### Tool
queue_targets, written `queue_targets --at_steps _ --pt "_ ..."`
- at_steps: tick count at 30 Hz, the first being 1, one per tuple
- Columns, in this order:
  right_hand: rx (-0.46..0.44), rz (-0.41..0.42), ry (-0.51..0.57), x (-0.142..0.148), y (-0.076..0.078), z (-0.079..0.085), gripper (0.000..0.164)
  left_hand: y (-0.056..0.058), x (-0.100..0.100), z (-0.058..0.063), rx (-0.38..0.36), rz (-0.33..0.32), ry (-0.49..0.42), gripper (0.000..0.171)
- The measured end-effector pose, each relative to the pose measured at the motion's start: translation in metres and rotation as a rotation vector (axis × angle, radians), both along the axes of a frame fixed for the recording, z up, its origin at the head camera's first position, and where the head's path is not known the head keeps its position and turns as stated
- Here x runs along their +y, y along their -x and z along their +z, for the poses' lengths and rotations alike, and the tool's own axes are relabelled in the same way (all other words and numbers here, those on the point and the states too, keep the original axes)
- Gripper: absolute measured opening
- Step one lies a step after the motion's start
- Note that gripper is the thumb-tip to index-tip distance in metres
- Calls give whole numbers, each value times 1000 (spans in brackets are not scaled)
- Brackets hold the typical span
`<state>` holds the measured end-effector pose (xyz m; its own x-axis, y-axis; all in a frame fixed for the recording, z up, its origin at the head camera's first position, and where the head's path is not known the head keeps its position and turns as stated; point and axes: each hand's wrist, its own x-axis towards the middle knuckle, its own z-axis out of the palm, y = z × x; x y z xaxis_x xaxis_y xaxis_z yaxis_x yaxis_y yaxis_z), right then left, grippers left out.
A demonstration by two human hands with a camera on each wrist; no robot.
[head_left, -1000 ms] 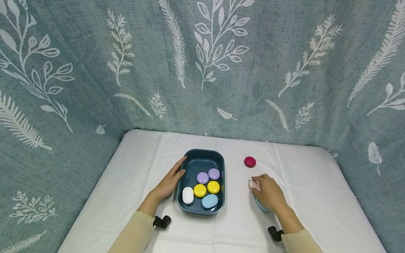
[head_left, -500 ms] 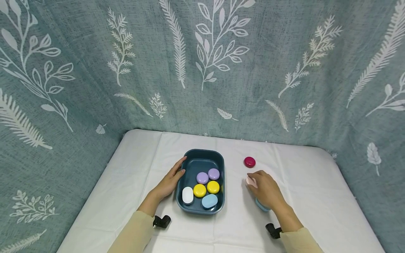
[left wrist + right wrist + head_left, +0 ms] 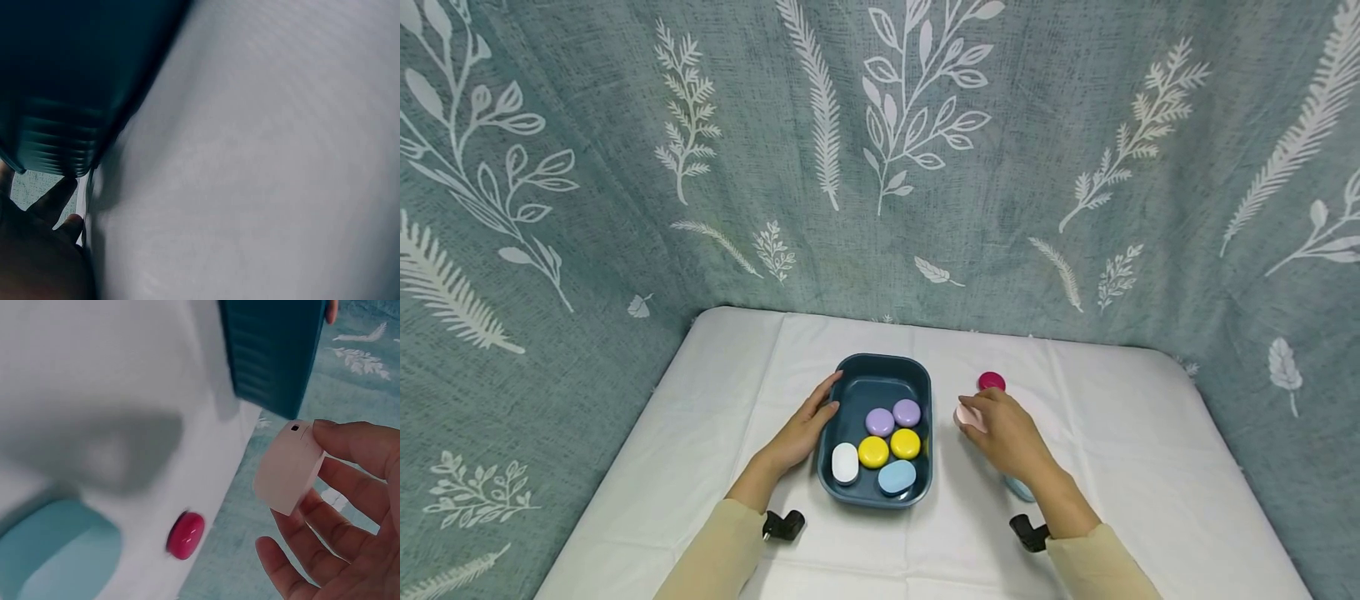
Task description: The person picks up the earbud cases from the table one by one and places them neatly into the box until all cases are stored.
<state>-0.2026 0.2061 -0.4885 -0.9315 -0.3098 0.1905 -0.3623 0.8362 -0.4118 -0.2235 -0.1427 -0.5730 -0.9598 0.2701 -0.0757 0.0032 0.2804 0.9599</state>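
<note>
My right hand (image 3: 1011, 437) pinches a pale pink rounded case (image 3: 287, 469) between thumb and fingers, right of the tray. A small dark square mark shows on the case's edge in the right wrist view. My left hand (image 3: 797, 433) rests against the left side of the dark blue tray (image 3: 880, 360), its fingers extended along the outer wall. In the tray lie two lilac round cases (image 3: 880, 422), two yellow round cases (image 3: 873, 452), a white oval case (image 3: 846, 463) and a light blue oval case (image 3: 897, 477).
A crimson round case (image 3: 992, 381) lies on the white cloth (image 3: 760, 367) just beyond my right hand. A light blue case (image 3: 62, 550) lies on the cloth, partly hidden beneath my right wrist in the head view. Behind hangs a green leaf-patterned curtain (image 3: 850, 250).
My right hand has carried the pale pink case leftward and away from me, closer to the tray, and now overlaps the crimson case's near edge. My left hand and the tray stay put.
</note>
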Motion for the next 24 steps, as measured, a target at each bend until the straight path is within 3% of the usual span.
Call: queue_targets --at_steps 13,24 --pt "-87 40 25 -44 2 21 44 0 0 0 10 -3 6 53" --pt "-154 89 47 -83 2 25 46 0 -1 -1 10 -12 1 53"
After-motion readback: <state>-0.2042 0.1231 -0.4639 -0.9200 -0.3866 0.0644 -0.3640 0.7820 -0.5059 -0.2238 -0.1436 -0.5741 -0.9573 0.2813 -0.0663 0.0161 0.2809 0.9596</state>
